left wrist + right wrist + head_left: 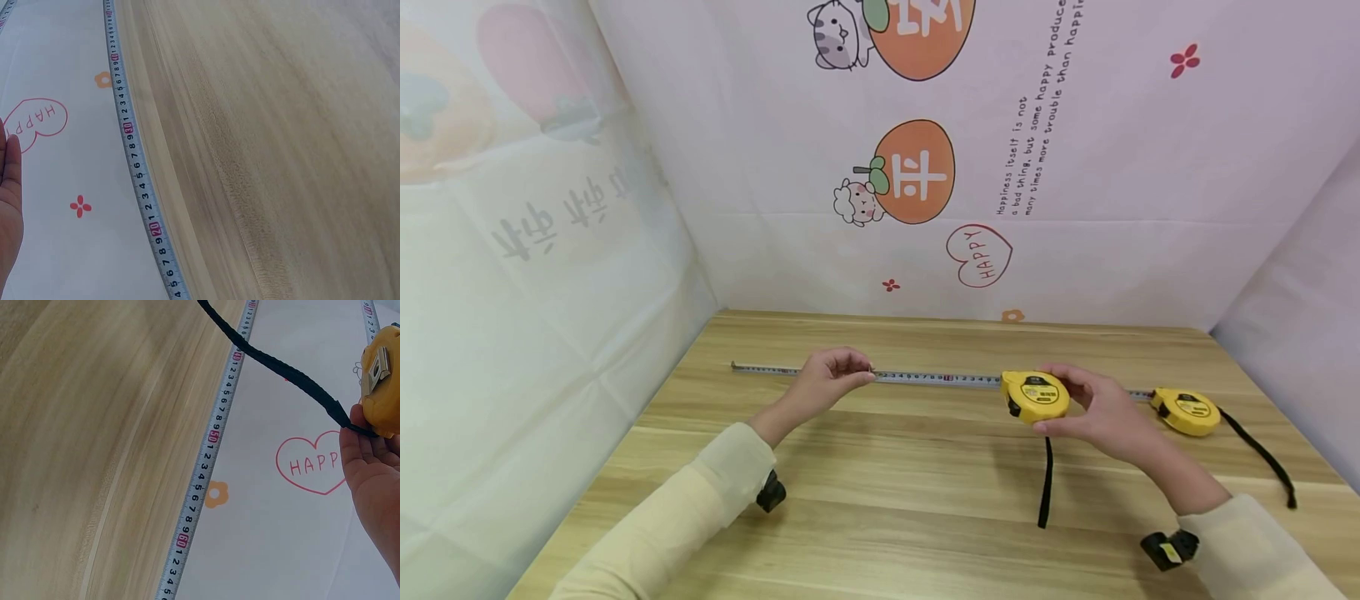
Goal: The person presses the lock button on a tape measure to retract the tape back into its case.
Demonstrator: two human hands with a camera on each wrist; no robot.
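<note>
In the head view a yellow tape measure point(1036, 397) is gripped by my right hand point(1097, 412), raised over the table. Its silver blade point(936, 378) runs out to the left, where my left hand point(831, 379) pinches the end between thumb and fingers. A black wrist strap point(1046, 483) hangs from the case. The right wrist view shows the case's back with a metal belt clip point(377, 370). Further right, a second yellow tape measure point(1187, 412) lies on the table, its long blade point(760, 368) stretched leftward behind both hands.
The wooden table point(880, 517) meets a printed cloth wall point(790, 258) at the back, with cloth sides left and right. The second tape's black strap point(1262, 450) trails toward the right edge. A small black device point(771, 492) is on the left wrist, another point(1170, 550) on the right.
</note>
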